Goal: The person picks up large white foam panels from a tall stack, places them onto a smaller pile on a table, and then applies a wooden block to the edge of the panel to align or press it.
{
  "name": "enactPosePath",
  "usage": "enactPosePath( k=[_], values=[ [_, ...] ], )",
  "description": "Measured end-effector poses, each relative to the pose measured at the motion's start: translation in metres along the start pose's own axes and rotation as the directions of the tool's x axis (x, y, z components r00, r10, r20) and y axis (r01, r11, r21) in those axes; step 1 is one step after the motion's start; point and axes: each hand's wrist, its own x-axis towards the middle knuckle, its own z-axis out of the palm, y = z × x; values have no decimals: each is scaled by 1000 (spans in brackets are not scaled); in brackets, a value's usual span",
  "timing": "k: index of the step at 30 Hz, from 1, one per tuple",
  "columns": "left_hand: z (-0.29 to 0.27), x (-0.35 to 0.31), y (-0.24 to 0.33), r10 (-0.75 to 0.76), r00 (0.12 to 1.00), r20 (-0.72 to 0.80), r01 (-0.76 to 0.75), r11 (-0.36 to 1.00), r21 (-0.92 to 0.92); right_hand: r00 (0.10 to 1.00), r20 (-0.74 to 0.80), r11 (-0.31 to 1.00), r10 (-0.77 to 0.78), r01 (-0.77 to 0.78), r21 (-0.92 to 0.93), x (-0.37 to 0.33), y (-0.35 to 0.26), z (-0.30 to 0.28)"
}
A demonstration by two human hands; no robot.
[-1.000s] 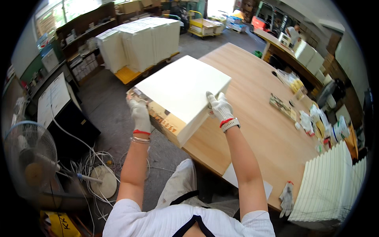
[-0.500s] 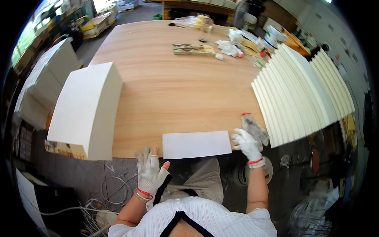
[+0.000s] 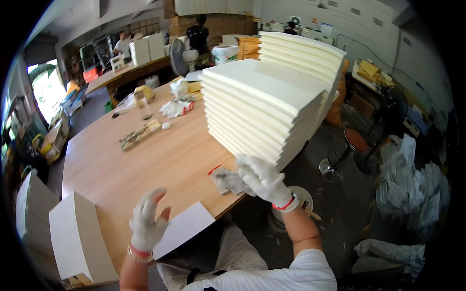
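Workshop clutter fills the upper frame: cream board stacks, a fan [image 3: 177, 51], a white bucket [image 3: 224, 53], people at far benches. Across the middle runs the wooden table [image 3: 126, 160].

From the head view, my right hand [image 3: 262, 178] is gloved and clasps the lower near corner of the fanned stack [image 3: 264, 104], which rises up and to the right from my grip, its edges stepped toward me. A spare glove [image 3: 227, 180] lies just left of it. My left hand [image 3: 145, 224] hangs spread and empty at lower centre, beside a white sheet [image 3: 183, 228]; the right is far nearer the stack. A white block [image 3: 77, 240] stands at lower left, and a flat patterned packet [image 3: 140, 134] lies centre left.
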Motion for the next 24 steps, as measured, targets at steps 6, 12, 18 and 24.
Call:
enactPosePath(
  k=[6,12,18,24],
  values=[
    [73,225,62,265,964,9,-257,942,-215,985,-88,654,-150,32,-756,44,-41,-68],
    [110,320,113,407,855,323,-422,906,-25,999,14,259,-40,24,-966,40,-18,-68],
    [123,333,104,897,385,216,-843,246,479,996,55,258,-67,71,-964,38,-8,-73],
    [125,325,110,755,625,201,-744,497,447,998,19,392,-54,38,-919,39,-9,-74]
  ],
)
